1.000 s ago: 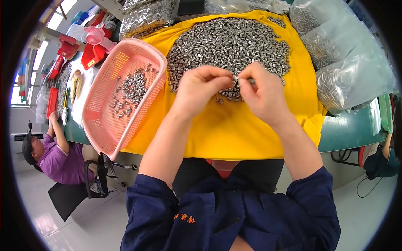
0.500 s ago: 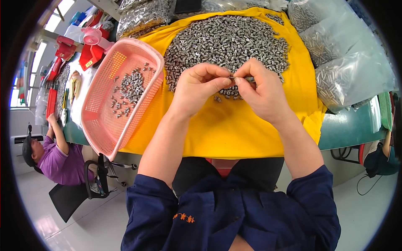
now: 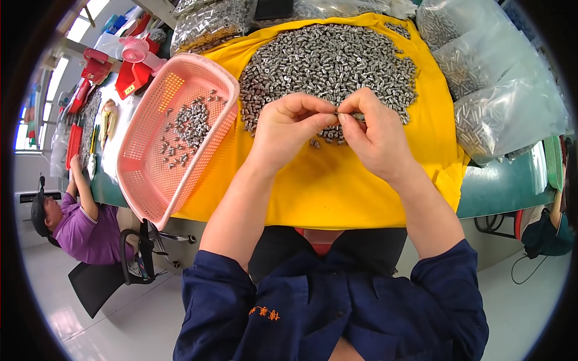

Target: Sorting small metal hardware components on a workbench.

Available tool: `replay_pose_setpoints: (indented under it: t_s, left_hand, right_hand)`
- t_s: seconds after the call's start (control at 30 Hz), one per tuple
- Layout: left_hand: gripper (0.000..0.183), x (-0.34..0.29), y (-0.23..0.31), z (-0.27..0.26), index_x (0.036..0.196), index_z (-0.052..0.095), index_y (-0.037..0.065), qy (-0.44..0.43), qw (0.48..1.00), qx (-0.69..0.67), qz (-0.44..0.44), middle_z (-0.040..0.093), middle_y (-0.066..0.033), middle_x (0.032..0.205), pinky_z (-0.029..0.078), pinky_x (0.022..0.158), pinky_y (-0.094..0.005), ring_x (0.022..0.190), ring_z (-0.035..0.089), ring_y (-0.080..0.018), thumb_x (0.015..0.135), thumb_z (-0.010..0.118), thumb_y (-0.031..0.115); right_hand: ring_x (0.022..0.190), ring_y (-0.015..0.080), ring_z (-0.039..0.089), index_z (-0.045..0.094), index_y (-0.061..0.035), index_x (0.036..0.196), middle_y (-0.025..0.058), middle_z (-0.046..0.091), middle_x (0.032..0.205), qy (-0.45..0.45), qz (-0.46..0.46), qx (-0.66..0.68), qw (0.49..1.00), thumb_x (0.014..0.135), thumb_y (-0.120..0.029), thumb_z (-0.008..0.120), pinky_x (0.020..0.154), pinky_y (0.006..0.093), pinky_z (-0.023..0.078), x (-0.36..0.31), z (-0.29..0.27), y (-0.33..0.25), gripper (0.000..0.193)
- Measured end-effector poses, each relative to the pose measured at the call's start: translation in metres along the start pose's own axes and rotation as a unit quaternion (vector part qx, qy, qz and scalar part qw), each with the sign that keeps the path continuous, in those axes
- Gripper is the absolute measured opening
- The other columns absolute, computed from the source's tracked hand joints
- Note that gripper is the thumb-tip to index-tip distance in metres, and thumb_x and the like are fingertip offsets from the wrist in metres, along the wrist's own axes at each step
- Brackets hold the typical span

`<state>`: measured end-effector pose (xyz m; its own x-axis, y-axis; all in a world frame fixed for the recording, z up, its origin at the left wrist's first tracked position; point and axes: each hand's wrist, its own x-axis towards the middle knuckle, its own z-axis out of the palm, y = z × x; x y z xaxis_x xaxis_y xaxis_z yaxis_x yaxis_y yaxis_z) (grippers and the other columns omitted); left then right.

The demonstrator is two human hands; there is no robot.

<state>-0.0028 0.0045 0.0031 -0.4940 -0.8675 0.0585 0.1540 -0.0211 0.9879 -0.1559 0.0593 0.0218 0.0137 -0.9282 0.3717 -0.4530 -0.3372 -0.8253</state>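
drawn slightly closer at the fingertips than a second ago, with little else shifted. pinched nearly closed, left hand meeting right hand, apparently on a small metal piece, likely for fine control; mostly covered, so cannot tell its shape. held over the near edge of a metal pile, spread on yellow cloth probably to limit rolling. well to the left, loose pieces in a pink basket, perhaps to avoid mixing.

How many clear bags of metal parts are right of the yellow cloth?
3 visible, in a row: back bag, middle bag and front bag, nearest the wearer. More may be hidden underneath.
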Motion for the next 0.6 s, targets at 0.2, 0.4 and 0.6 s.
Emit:
replay_pose_setpoints:
  t_s: [0.2,0.4,0.6]
  left_hand:
    - [0.015,0.0014,-0.0004,0.0011,0.088,0.06,-0.001,-0.01,1.0,-0.01,0.007,0.062,-0.0073,0.086,0.049,0.07,-0.0225,0.078,0.06,-0.0124,0.075,0.06,-0.007]
    - [0.014,-0.0002,0.0025,0.0012,0.09,0.061,-0.001,-0.005,1.0,0.02,0.011,0.063,-0.0042,0.083,0.047,0.068,-0.0197,0.074,0.058,-0.0082,0.076,0.06,0.0]
    - [0.012,-0.0022,0.0049,0.0056,0.089,0.061,-0.002,-0.012,0.999,-0.008,0.032,0.063,-0.0059,0.083,0.048,0.068,-0.0209,0.076,0.06,-0.011,0.077,0.06,-0.001]
  right_hand:
    - [0.062,0.0288,0.056,0.046,-0.0027,0.085,0.0134,0.056,0.071,0.009,0.002,0.003,1.0,0.078,-0.005,0.051,0.054,0.0345,0.043,0.0002,-0.0006,-0.0007,0.009]
    - [0.061,0.0274,0.056,0.047,-0.0027,0.081,0.0122,0.055,0.069,0.005,0.013,0.016,1.0,0.078,-0.006,0.051,0.055,0.0328,0.043,0.0008,-0.0042,-0.0063,0.006]
    - [0.06,0.0271,0.055,0.047,-0.003,0.08,0.0122,0.055,0.067,0.0,0.022,0.028,0.999,0.078,-0.007,0.052,0.054,0.0326,0.043,-0.0016,-0.0082,-0.0092,0.007]
